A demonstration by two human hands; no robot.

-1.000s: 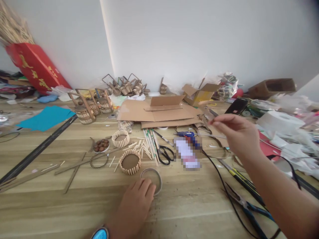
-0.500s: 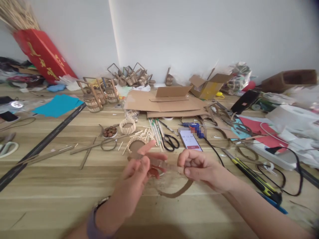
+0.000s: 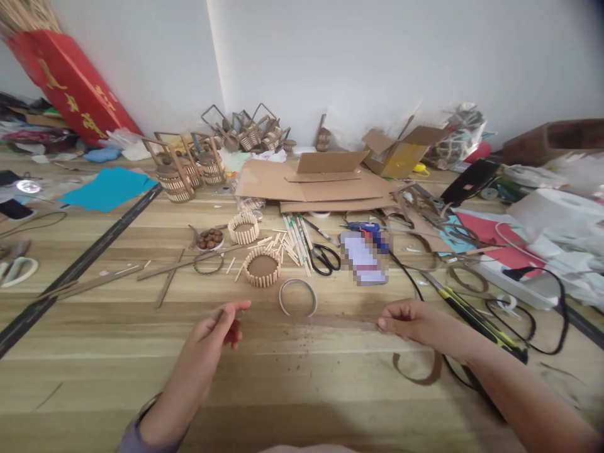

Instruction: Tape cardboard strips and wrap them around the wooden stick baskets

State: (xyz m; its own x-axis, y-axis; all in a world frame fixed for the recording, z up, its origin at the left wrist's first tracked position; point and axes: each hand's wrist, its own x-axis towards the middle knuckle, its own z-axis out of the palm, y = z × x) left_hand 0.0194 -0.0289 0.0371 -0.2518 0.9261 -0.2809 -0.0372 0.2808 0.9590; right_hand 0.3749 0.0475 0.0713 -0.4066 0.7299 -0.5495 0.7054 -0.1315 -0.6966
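Observation:
A long thin cardboard strip [image 3: 306,319] is stretched flat just above the wooden tabletop [image 3: 94,377] between my two hands. My left hand [image 3: 214,333] pinches its left end with thumb and fingertips. My right hand [image 3: 413,321] pinches its right end, and the strip's tail curls in a loop [image 3: 418,371] below that hand. Just beyond the strip lies a grey tape ring [image 3: 297,297]. Behind that stands a small round basket of wooden sticks [image 3: 262,267], with a second one [image 3: 243,228] farther back.
Scissors [image 3: 323,257], a blue glue gun [image 3: 370,229], a phone [image 3: 364,258] and loose sticks [image 3: 292,242] lie mid-table. Flat cardboard [image 3: 321,189] and finished baskets [image 3: 174,176] sit at the back. A yellow-handled cutter [image 3: 476,318] and black cable [image 3: 533,327] lie right, a black ruler [image 3: 70,277] left.
My hands have moved apart and down, pulling the cardboard strip out straight. The tape ring, hidden behind my hands before, now shows on the table.

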